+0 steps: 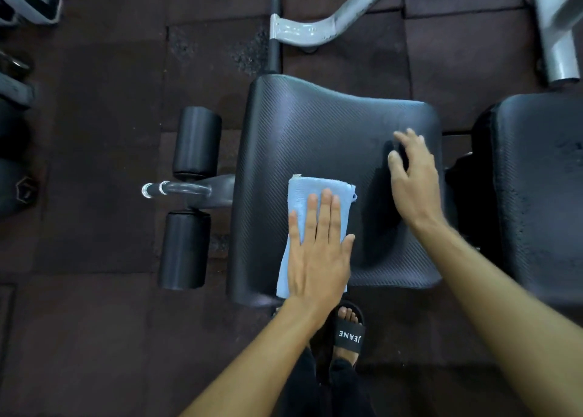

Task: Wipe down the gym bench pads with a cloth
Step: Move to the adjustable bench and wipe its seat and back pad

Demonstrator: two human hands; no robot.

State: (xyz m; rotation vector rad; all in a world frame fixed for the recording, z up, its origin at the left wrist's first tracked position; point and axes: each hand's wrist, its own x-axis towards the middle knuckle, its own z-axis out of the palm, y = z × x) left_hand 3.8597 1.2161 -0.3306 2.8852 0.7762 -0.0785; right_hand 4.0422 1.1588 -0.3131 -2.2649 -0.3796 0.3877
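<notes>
Presses folded blue cloth (318,189) flat at the near edge of the seat pad (315,126) with straight-fingered left hand (315,255) — right hand (413,180) loose, empty, above the same pad — likely mid-wipe, neighbouring pad (542,180) seemingly not yet reached.

Dark square rubber floor tiles (94,337) cover the ground. A bent grey-painted steel frame tube (315,28) lies at top centre, and another grey steel leg (555,38) at top right. A black slide sandal (350,334) lettered "JEANE" stands on the tiles near the bottom.
</notes>
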